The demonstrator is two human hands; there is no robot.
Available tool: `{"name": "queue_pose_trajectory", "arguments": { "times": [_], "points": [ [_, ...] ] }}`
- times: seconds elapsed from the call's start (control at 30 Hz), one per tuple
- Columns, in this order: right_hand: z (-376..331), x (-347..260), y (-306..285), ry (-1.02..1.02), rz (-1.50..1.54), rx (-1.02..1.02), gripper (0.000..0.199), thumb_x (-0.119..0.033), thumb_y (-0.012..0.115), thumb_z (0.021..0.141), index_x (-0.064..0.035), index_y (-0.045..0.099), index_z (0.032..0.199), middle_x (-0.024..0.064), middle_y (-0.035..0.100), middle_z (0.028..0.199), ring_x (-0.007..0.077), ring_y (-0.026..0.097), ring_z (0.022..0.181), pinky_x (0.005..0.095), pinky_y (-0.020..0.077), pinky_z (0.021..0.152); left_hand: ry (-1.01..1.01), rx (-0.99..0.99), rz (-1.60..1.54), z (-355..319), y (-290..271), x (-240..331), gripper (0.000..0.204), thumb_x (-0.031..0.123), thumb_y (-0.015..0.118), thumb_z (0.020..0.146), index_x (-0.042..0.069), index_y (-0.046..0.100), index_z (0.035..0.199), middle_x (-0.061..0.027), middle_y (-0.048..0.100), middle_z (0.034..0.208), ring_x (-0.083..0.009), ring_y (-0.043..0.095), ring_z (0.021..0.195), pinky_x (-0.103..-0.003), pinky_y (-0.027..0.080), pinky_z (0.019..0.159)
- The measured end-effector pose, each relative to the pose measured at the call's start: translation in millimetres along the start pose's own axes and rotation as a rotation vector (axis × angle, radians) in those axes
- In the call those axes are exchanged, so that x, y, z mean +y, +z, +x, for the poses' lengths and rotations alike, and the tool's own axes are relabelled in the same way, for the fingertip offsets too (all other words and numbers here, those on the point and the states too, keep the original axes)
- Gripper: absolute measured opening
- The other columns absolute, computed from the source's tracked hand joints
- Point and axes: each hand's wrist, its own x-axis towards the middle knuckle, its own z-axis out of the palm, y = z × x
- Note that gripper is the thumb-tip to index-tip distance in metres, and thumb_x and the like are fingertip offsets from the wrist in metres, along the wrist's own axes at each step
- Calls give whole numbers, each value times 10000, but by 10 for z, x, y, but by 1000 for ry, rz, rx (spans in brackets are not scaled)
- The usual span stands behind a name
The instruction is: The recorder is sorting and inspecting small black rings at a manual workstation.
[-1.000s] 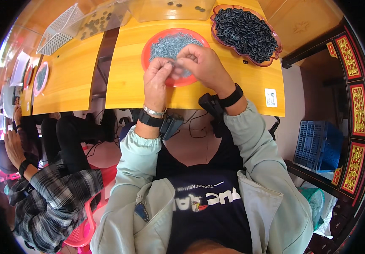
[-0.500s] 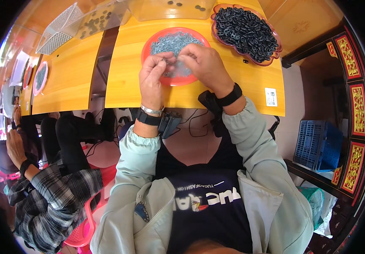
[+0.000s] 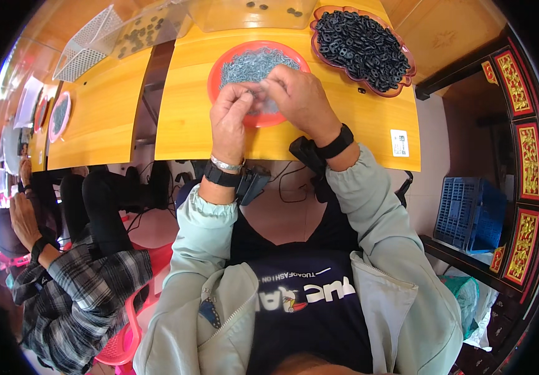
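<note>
Over a round red plate (image 3: 215, 69) heaped with small silvery metal pieces (image 3: 254, 64), my two hands meet at the fingertips. My left hand (image 3: 231, 115) is closed in a pinch, thumb against the bent fingers, and what lies between them is hidden. Facing it from the right, my right hand (image 3: 304, 100) also pinches with thumb and forefinger. Whatever it grips is too small and blurred to name. To the right stands a scalloped reddish-brown tray (image 3: 402, 87) piled with small black pieces (image 3: 360, 50), each with holes in it.
One stray black piece (image 3: 362, 90) lies on the yellow table (image 3: 182, 119) near the tray. Clear plastic bins (image 3: 219, 15) and a white perforated basket (image 3: 88, 47) stand at the back. A co-worker in a plaid sleeve (image 3: 88, 281) sits left. A blue crate (image 3: 469, 212) is at right.
My left hand has turned a little and shifted slightly right, so the small dark thing seen in its fingers before is now hidden. My right hand stays almost in place.
</note>
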Motion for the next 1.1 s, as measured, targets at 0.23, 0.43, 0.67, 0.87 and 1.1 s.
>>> {"name": "queue_pose_trajectory", "arguments": {
  "times": [0.23, 0.43, 0.67, 0.87, 1.1],
  "points": [
    [-22, 27, 52, -59, -164, 82, 184, -199, 553, 828, -41, 517, 739, 154, 546, 632, 351, 547, 614, 419, 417, 532, 24, -11, 27, -13, 7, -22, 139, 42, 440, 868, -31, 551, 906, -89, 602, 958, -129, 564, 815, -250, 459, 761],
    [-20, 61, 39, -32, -154, 92, 173, -200, 559, 832, -40, 528, 774, 152, 555, 661, 312, 569, 613, 392, 429, 533, 1, -20, -11, -14, 15, -6, 165, 86, 432, 880, -39, 534, 915, -164, 608, 1009, -193, 585, 877, -301, 463, 804],
    [16, 235, 54, 262, 603, -47, 131, -125, 562, 848, -2, 580, 891, 37, 610, 762, 90, 557, 655, 223, 455, 602, -37, 10, -32, -3, -2, -2, 115, 76, 422, 888, -5, 501, 868, -186, 606, 989, -216, 590, 870, -309, 468, 791],
    [22, 168, -10, 347, 822, -132, 147, -122, 557, 859, -2, 584, 940, 31, 614, 807, 80, 562, 705, 210, 464, 644, -78, 23, -32, 3, -68, -60, 104, 104, 425, 907, 19, 477, 878, -136, 601, 865, -203, 595, 784, -293, 482, 722],
    [-29, 0, -50, 254, 822, -100, 128, -86, 540, 866, 3, 575, 952, 23, 603, 830, 82, 571, 759, 216, 473, 685, -76, 5, -13, -20, -22, -17, 113, 118, 423, 910, 18, 472, 891, -112, 588, 812, -186, 586, 756, -280, 476, 702]
  ]
}}
